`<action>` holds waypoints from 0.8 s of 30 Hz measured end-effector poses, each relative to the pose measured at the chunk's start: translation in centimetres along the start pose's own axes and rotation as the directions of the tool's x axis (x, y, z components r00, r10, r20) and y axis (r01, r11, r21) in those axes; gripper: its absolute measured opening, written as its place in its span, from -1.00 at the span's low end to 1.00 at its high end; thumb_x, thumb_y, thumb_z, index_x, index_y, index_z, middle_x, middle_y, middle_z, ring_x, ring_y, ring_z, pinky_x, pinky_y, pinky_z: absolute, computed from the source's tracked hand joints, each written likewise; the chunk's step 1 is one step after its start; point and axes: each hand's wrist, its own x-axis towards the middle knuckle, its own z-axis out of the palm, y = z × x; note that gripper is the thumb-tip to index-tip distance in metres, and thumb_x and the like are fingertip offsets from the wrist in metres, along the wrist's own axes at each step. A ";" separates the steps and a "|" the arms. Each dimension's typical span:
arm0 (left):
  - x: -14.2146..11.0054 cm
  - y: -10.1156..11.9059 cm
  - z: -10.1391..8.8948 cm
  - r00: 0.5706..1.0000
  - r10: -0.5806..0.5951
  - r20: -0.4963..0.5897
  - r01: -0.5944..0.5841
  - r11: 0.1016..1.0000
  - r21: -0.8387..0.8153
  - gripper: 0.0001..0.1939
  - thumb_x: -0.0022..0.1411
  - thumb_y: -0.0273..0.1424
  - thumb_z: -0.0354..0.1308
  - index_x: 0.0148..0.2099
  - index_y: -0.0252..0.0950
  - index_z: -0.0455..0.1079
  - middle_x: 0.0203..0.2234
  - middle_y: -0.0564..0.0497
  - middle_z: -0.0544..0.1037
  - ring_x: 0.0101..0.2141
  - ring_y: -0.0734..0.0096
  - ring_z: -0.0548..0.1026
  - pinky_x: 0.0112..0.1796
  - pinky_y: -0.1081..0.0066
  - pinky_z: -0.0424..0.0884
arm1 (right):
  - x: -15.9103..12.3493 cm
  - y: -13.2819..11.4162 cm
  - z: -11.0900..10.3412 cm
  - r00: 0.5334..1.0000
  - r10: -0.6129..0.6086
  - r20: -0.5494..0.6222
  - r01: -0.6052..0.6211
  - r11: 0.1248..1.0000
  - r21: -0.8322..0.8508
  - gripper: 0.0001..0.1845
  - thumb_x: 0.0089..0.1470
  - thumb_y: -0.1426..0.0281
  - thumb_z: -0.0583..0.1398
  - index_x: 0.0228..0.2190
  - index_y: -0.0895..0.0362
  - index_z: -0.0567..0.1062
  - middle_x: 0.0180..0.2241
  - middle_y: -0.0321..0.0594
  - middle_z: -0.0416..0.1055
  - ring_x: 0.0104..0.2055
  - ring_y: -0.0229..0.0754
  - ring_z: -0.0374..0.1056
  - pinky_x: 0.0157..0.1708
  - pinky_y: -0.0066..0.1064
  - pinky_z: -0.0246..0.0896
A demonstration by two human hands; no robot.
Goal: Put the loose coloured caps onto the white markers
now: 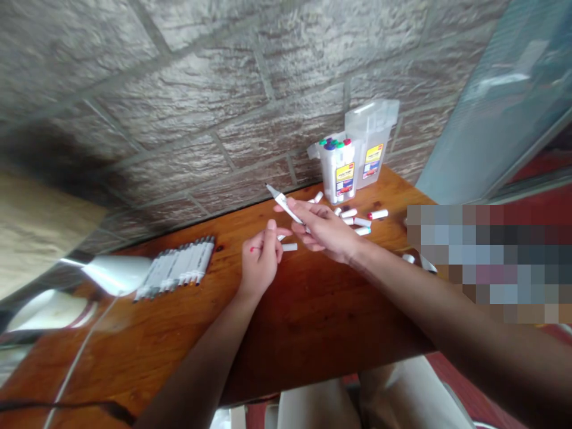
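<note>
1. The right hand [328, 231] clamps a white marker [287, 207] above the wooden table [322, 298].
2. The marker's long axis slants; its grey tip [271, 191] (dark at the very end) points up and leftward, towards the brick wall [232, 95].
3. The left hand [261, 262] curls nearby; whether it grips anything, I cannot tell.

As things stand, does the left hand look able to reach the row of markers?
Probably yes: the left hand is near the row of markers, and only wooden tabletop shows between them. Whether its grip is free, I cannot tell.
</note>
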 end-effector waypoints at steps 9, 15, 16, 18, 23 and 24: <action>-0.2 0.4 0.4 0.999 0.029 -0.019 -0.030 0.999 -0.030 -0.38 0.42 0.05 -0.07 -0.33 -0.35 0.55 -0.76 0.13 0.26 -0.68 0.58 0.23 -0.51 0.47 0.23 | -0.2 -0.2 0.5 0.994 0.019 -0.108 -0.029 0.995 -0.099 -0.45 0.18 -0.09 0.17 -0.51 0.14 0.41 -0.72 -0.43 0.01 -0.73 -0.50 -0.20 -0.80 -0.61 -0.37; -0.5 0.4 0.9 0.993 0.110 -0.029 -0.112 0.990 -0.088 -0.36 0.41 0.06 -0.06 -0.38 -0.35 0.54 -0.76 0.12 0.26 -0.68 0.60 0.22 -0.49 0.47 0.24 | -0.3 -0.2 0.3 0.991 -0.014 -0.133 -0.012 0.981 -0.192 -0.40 0.15 -0.11 0.18 -0.58 0.15 0.32 -0.76 -0.44 0.08 -0.77 -0.52 -0.11 -0.76 -0.58 -0.39; -0.4 0.3 0.9 0.993 0.112 -0.034 -0.115 0.989 -0.098 -0.37 0.41 0.06 -0.06 -0.38 -0.34 0.54 -0.76 0.12 0.26 -0.67 0.60 0.22 -0.49 0.47 0.24 | -0.3 -0.2 0.3 0.993 -0.014 -0.118 -0.009 0.981 -0.193 -0.41 0.16 -0.10 0.17 -0.55 0.16 0.35 -0.76 -0.46 0.08 -0.78 -0.53 -0.11 -0.75 -0.59 -0.40; -0.3 -0.1 0.9 0.993 0.106 -0.047 -0.112 0.986 -0.124 -0.39 0.41 0.05 -0.04 -0.38 -0.33 0.52 -0.72 0.11 0.30 -0.64 0.60 0.25 -0.48 0.49 0.24 | -0.2 -0.1 0.2 0.997 -0.017 -0.081 -0.001 0.978 -0.207 -0.42 0.18 -0.10 0.16 -0.49 0.18 0.42 -0.75 -0.48 0.09 -0.77 -0.55 -0.10 -0.72 -0.60 -0.38; 0.6 -0.9 0.9 0.996 0.082 0.017 -0.073 0.948 -0.309 -0.45 0.40 0.06 -0.04 -0.15 -0.30 0.54 -0.38 -0.02 0.55 -0.36 0.50 0.49 -0.33 0.51 0.37 | -0.2 0.5 0.3 1.000 -0.007 -0.018 0.003 0.979 -0.204 -0.45 0.18 -0.05 0.18 -0.44 0.22 0.50 -0.66 -0.42 0.25 -0.70 -0.57 -0.03 -0.66 -0.63 -0.32; 0.8 -0.9 0.9 0.996 0.071 0.055 -0.047 0.932 -0.360 -0.44 0.40 0.07 -0.05 -0.08 -0.28 0.53 -0.32 -0.03 0.58 -0.33 0.48 0.51 -0.30 0.49 0.40 | -0.2 0.7 0.4 1.000 0.010 0.001 -0.010 0.982 -0.189 -0.44 0.17 -0.05 0.20 -0.47 0.23 0.49 -0.65 -0.40 0.26 -0.69 -0.56 -0.02 -0.67 -0.61 -0.32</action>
